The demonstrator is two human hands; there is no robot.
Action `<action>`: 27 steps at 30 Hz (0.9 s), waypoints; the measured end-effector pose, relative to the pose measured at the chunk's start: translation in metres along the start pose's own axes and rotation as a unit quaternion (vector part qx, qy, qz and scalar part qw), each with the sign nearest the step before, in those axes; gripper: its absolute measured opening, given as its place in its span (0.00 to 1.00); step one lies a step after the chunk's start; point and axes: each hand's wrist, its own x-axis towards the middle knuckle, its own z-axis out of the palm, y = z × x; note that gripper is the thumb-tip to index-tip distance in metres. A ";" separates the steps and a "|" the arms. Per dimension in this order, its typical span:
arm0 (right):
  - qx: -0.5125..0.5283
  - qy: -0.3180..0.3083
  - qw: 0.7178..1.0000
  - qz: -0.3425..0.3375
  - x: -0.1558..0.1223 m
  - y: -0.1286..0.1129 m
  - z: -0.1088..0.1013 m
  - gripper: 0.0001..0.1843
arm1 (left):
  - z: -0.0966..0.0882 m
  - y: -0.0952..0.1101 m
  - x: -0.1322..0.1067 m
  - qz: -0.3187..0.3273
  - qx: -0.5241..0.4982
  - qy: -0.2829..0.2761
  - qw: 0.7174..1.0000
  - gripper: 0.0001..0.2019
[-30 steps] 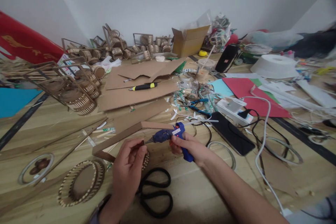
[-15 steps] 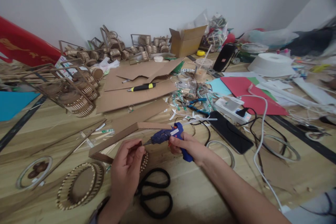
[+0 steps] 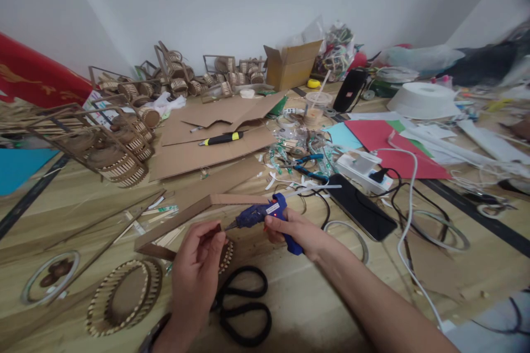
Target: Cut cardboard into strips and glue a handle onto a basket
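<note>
My right hand [image 3: 292, 231] is wrapped round a blue hot glue gun [image 3: 269, 210], with a finger by its trigger and a small red light showing on the body. The gun points left, and its nozzle tip is at the fingertips of my left hand [image 3: 197, 259]. Those fingers pinch a small dark brown piece [image 3: 219, 226], mostly hidden by the fingers. Below them, partly covered, is a rim edged with short pale sticks [image 3: 226, 258]. Behind the hands stands a bent cardboard strip [image 3: 178, 220]. Black-handled scissors [image 3: 246, 306] lie close to my left wrist.
A round stick-edged basket [image 3: 124, 295] sits at front left. Further back are cardboard sheets [image 3: 219, 157] with a utility knife [image 3: 221, 139], and pliers [image 3: 310, 168]. To the right lie a phone [image 3: 362, 207], a power strip [image 3: 364, 172] and a white cable [image 3: 408, 220].
The view has shifted slightly. My left hand and the glue gun hold nearly the same pose, the nozzle still at the left fingertips.
</note>
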 end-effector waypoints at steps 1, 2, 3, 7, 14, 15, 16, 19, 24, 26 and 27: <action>-0.002 0.002 1.000 0.000 0.000 0.000 0.000 0.35 | 0.000 0.000 0.000 0.000 0.003 0.001 1.000 0.16; -0.005 0.005 1.000 0.000 0.000 -0.001 0.000 0.35 | 0.000 0.001 0.000 0.001 0.008 0.003 1.000 0.16; -0.008 0.008 1.000 -0.001 -0.001 -0.002 0.001 0.35 | 0.000 0.001 0.001 0.000 0.012 0.004 1.000 0.17; -0.018 0.024 0.999 -0.010 -0.002 -0.005 0.001 0.33 | -0.001 0.001 0.001 -0.004 0.024 0.005 1.000 0.17; 0.008 0.033 0.999 -0.033 -0.006 -0.010 -0.001 0.29 | -0.005 -0.002 0.001 -0.004 0.028 0.004 1.000 0.17; 0.015 0.034 0.999 -0.037 -0.006 -0.010 0.000 0.29 | -0.005 -0.002 0.001 -0.004 0.031 0.003 1.000 0.17; 0.021 0.034 0.998 -0.039 -0.007 -0.010 0.001 0.30 | -0.005 -0.002 0.001 -0.005 0.033 0.002 0.999 0.17; 0.033 0.027 0.998 -0.039 -0.007 -0.007 0.007 0.30 | -0.006 -0.001 0.000 -0.007 0.044 0.001 0.999 0.17; 0.040 0.022 0.998 -0.038 -0.006 -0.004 0.014 0.32 | -0.006 -0.002 -0.001 -0.011 0.043 -0.002 0.999 0.17; 0.044 0.023 0.998 -0.039 -0.006 -0.003 0.016 0.32 | -0.005 -0.003 -0.002 -0.021 0.042 0.000 0.999 0.18; 0.045 0.023 0.998 -0.039 -0.007 -0.003 0.016 0.32 | -0.005 -0.003 -0.002 -0.026 0.042 0.001 0.999 0.18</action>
